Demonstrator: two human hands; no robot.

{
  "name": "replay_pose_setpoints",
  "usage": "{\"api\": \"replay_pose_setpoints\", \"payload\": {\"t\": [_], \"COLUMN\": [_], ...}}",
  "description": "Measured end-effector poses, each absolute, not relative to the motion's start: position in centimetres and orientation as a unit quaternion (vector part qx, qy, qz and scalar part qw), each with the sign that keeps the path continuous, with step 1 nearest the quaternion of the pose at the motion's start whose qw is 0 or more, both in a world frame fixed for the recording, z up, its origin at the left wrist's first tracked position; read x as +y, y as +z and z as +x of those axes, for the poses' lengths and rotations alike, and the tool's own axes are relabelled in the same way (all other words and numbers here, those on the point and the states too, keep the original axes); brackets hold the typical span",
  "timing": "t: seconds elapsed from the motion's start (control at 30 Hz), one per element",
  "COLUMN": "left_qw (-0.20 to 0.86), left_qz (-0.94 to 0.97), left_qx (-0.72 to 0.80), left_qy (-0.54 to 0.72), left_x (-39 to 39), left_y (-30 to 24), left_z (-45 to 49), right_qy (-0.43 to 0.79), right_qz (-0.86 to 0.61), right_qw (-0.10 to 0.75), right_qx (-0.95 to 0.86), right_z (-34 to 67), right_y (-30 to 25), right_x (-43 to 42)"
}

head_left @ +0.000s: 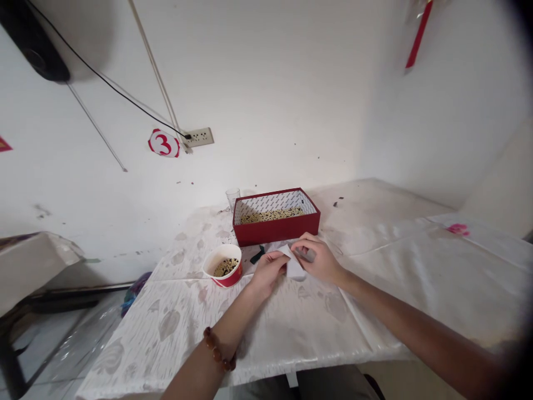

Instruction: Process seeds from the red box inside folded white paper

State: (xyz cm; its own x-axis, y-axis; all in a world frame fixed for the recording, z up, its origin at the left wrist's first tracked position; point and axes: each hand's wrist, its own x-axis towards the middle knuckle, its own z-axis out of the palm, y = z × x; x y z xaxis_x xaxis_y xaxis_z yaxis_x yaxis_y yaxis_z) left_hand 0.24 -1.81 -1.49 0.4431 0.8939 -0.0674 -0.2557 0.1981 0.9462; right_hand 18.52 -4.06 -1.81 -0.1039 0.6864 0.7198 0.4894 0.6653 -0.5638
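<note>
A small white piece of folded paper (293, 268) is between my two hands, just in front of a red box (278, 229). My left hand (270, 272), with a brown bead bracelet (216, 351) on its wrist, pinches the paper's left side. On the other side, my right hand (318, 260) has its fingers curled, fingertips at the paper's upper right edge. Small yellowish and dark pieces lie inside the box, too small to name. Left of my hands stands a red and white paper tub (213, 260) with similar pieces in it. A dark green strip (257, 254) lies between tub and box.
A clear glass (232, 198) stands behind the box's left corner. The table wears a pale patterned plastic cloth (175, 322) and meets a white wall with a power strip (199, 136). At the left is another covered table (35, 266); a colourful bag (135, 291) lies below.
</note>
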Motion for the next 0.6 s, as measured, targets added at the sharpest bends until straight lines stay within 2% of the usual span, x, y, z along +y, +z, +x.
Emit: {"api": "replay_pose_setpoints", "payload": {"t": [0.17,0.6], "left_qw": [0.669,0.737], "left_qz": [0.526,0.441], "left_qx": [0.321,0.314], "left_qy": [0.416,0.403], "left_x": [-1.76,-1.52], "left_y": [-1.89,-1.27], "left_z": [0.49,0.01], "right_qy": [0.062,0.096], "right_qz": [-0.417,-0.392], "right_qw": [0.518,0.534], "right_qx": [-0.744,-0.743], "right_z": [18.61,18.42], "right_y": [-1.99,-1.17], "right_x": [-4.05,-4.46]}}
